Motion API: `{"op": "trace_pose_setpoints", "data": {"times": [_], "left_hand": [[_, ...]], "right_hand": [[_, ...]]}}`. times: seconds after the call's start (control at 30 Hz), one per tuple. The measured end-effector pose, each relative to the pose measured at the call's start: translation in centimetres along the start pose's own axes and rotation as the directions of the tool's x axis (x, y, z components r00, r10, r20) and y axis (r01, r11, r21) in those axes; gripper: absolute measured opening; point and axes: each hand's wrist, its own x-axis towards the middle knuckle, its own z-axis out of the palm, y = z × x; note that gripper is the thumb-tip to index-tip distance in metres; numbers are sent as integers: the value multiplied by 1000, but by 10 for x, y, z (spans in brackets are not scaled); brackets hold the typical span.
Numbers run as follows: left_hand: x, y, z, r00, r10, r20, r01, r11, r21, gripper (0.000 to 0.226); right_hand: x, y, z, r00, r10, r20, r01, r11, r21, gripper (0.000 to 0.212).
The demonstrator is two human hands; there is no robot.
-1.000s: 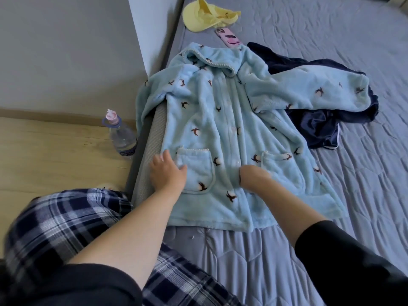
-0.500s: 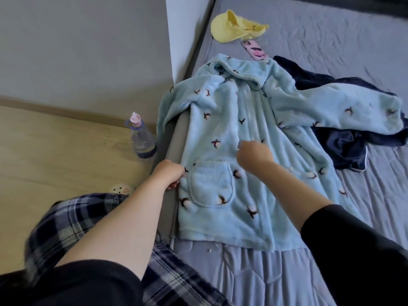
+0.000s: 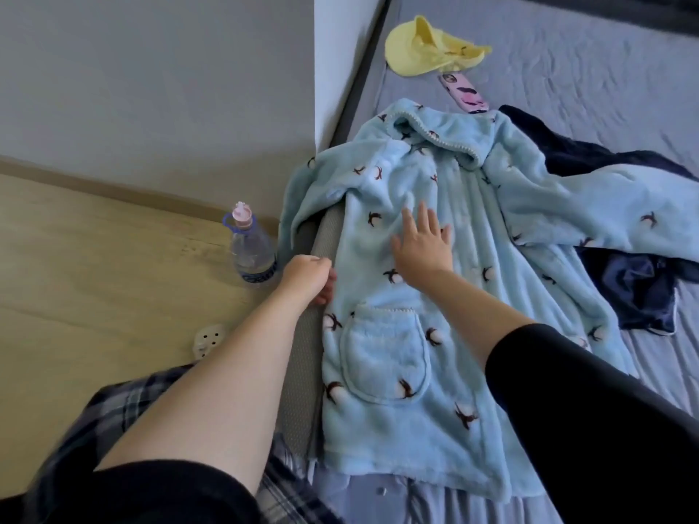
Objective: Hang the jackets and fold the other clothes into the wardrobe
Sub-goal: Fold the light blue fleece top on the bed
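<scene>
A light blue fleece jacket [image 3: 382, 372] with small dark prints and a front pocket lies spread face up on the grey bed [image 3: 567, 70], its left side along the bed's edge. My left hand [image 3: 308, 277] curls its fingers round the jacket's left edge at the mattress side. My right hand [image 3: 423, 243] lies flat with fingers spread on the jacket's chest. One sleeve stretches right over a dark navy garment [image 3: 635, 289], which is partly hidden under it.
A yellow cap [image 3: 427, 51] and a pink phone [image 3: 463, 93] lie on the bed beyond the collar. A water bottle [image 3: 251, 247] stands on the wooden floor beside the bed, near a white socket strip [image 3: 208, 338]. The wall corner rises at left.
My right hand has opened from a curled grip near the pocket and slid up the jacket's front to lie flat. My left hand has moved from the pocket to the jacket's left edge.
</scene>
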Motion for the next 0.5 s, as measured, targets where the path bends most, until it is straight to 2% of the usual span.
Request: {"op": "trace_pose_setpoints", "data": {"times": [0.07, 0.1, 0.2, 0.3, 0.5], "left_hand": [[10, 6, 4, 992, -104, 72, 122, 931, -344, 27], [15, 10, 4, 985, -126, 114, 166, 866, -472, 23], [41, 18, 0, 958, -62, 279, 266, 555, -788, 27], [68, 22, 3, 932, 17, 363, 335, 343, -877, 47], [106, 40, 13, 931, 123, 343, 342, 27, -939, 43]], "right_hand": [[5, 4, 23, 977, 83, 198, -76, 996, -42, 66], [8, 5, 32, 970, 87, 227, -70, 994, -78, 69], [17, 4, 52, 983, 82, 162, -56, 986, -155, 74], [17, 6, 65, 994, 82, 75, -68, 984, -167, 75], [18, 9, 73, 997, 79, 1, -78, 988, -133, 77]]}}
